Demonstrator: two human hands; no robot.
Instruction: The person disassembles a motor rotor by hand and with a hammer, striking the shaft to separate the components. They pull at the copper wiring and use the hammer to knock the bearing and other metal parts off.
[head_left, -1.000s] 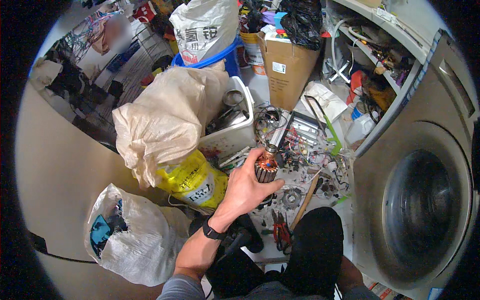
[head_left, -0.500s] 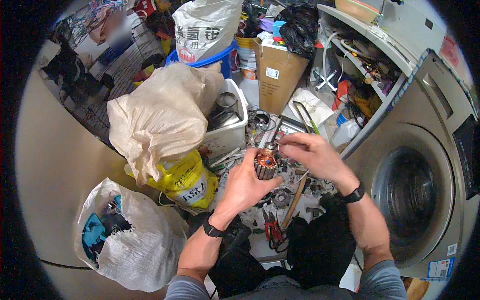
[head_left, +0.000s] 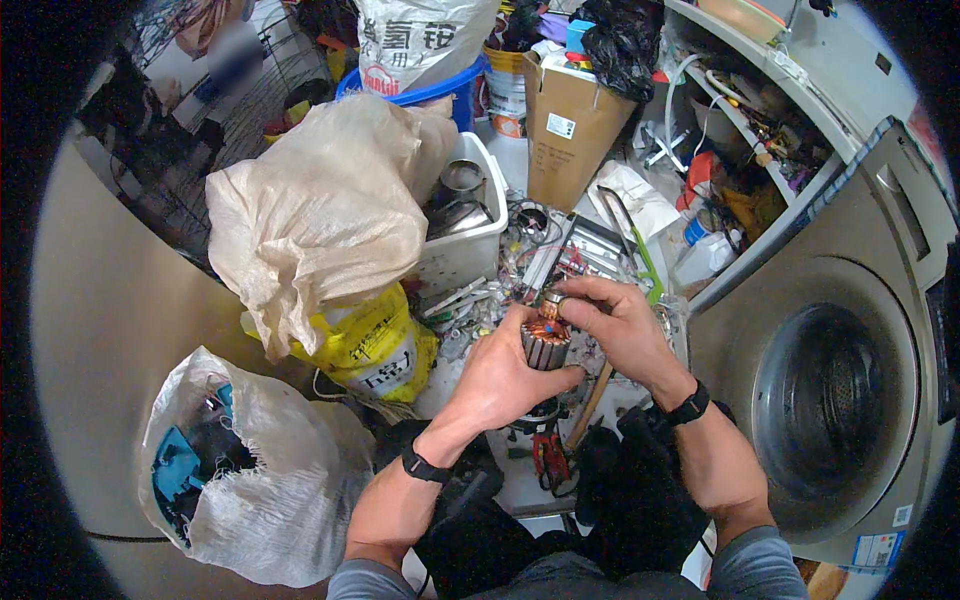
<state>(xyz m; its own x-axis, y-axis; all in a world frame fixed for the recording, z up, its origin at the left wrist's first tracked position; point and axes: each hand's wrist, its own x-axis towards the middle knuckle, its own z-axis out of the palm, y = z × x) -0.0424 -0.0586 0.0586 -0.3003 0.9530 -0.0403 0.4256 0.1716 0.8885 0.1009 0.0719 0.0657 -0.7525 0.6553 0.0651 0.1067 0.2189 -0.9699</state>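
Note:
My left hand (head_left: 500,375) is closed around a motor armature (head_left: 546,352), a ribbed steel core with copper windings, held upright above the littered floor. My right hand (head_left: 628,330) pinches at the armature's upper end, thumb and forefinger on the commutator. Whether a fine wire is also between those fingertips cannot be made out. Below the hands, red-handled pliers (head_left: 550,460) lie near my knees, and a wooden handle (head_left: 590,402) slants beside them, its upper end hidden behind my right hand.
Scrap parts and a green-framed hacksaw (head_left: 650,270) lie beyond my hands. To the left stand a white bin (head_left: 492,235), a yellow bag (head_left: 385,345) and woven sacks (head_left: 300,480). A cardboard box (head_left: 565,140) is at the back; a washing machine (head_left: 735,400) stands on the right.
My right fingers have come in from beside the armature's top onto its commutator. The whole view has shifted slightly. My left hand keeps its grip on the armature.

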